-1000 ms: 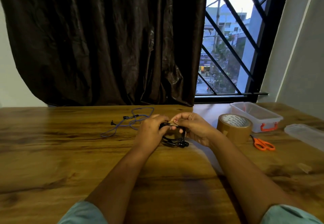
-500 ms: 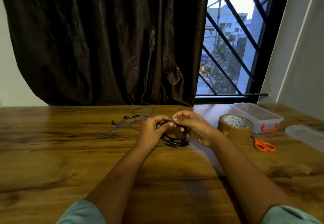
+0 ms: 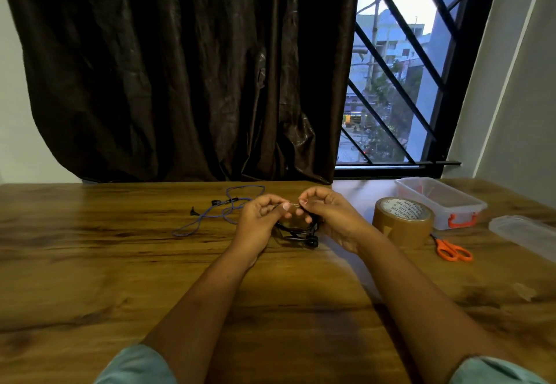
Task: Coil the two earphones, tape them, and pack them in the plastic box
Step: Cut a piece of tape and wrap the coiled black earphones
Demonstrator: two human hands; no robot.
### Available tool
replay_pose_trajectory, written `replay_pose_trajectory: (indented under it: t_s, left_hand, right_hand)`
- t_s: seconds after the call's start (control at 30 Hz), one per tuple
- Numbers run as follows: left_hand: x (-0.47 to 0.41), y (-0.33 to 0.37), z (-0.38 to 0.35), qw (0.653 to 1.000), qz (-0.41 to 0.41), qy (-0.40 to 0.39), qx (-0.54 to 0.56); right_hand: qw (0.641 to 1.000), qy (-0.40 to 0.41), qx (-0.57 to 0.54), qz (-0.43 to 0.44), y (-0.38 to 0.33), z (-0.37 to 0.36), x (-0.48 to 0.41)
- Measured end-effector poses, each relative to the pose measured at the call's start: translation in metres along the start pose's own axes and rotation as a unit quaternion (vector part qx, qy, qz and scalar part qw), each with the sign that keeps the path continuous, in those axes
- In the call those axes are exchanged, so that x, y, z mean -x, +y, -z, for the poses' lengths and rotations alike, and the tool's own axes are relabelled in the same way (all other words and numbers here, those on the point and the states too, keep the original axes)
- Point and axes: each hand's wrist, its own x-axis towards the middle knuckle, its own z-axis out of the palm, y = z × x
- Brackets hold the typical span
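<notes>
Wooden table (image 3: 90, 263) by the window — both hands, left hand (image 3: 258, 224) and right hand (image 3: 328, 218), pinch the coiled black earphone (image 3: 298, 233) together, probably pressing tape round it; blue earphone (image 3: 222, 206) lies loose behind, plastic box (image 3: 439, 203) waiting open at right.

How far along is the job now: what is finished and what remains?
Done: the black earphone is coiled. In hand: the left hand and right hand pinch it, seemingly fixing tape. Left: the purple earphone lies loose on the table; the clear plastic box shows no earphone.
</notes>
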Motion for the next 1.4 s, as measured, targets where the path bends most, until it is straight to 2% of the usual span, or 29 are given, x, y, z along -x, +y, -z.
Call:
replay_pose_trajectory:
  t_s: [0.2,0.33,0.5,0.63,0.77,0.9,1.03,1.23,1.4]
  left_hand:
    - [-0.002,-0.001,0.002,0.998,0.059,0.023,0.03]
    - [-0.003,-0.002,0.003,0.996,0.084,0.039,0.007]
    - [-0.003,-0.004,0.002,0.995,0.088,0.054,-0.011]
    - [-0.003,-0.004,0.001,0.992,0.098,0.075,0.012]
    - [-0.001,-0.006,0.0,0.989,0.124,0.083,-0.015]
    - [0.003,-0.009,-0.006,0.988,0.119,0.068,-0.074]
    - [0.002,-0.013,-0.008,0.984,0.105,0.068,-0.123]
    - [0.001,-0.015,-0.007,0.981,0.101,0.073,-0.152]
    - [0.0,-0.017,-0.007,0.979,0.093,0.083,-0.161]
  right_hand:
    - [0.998,0.004,0.014,-0.064,0.0,0.0,0.003]
    - [0.997,0.057,-0.032,-0.045,0.002,0.003,0.001]
    - [0.996,0.078,-0.032,-0.029,0.006,0.005,0.0]
    - [0.996,0.085,0.0,-0.014,0.006,0.005,0.0]
    - [0.991,0.101,0.084,-0.033,0.007,0.006,-0.001]
    - [0.97,0.123,0.203,-0.049,0.009,0.009,0.003]
    - [0.951,0.186,0.242,-0.039,0.017,0.018,0.0]
    - [0.904,0.242,0.347,-0.062,0.025,0.032,-0.009]
    - [0.87,0.31,0.376,-0.073,0.027,0.039,-0.013]
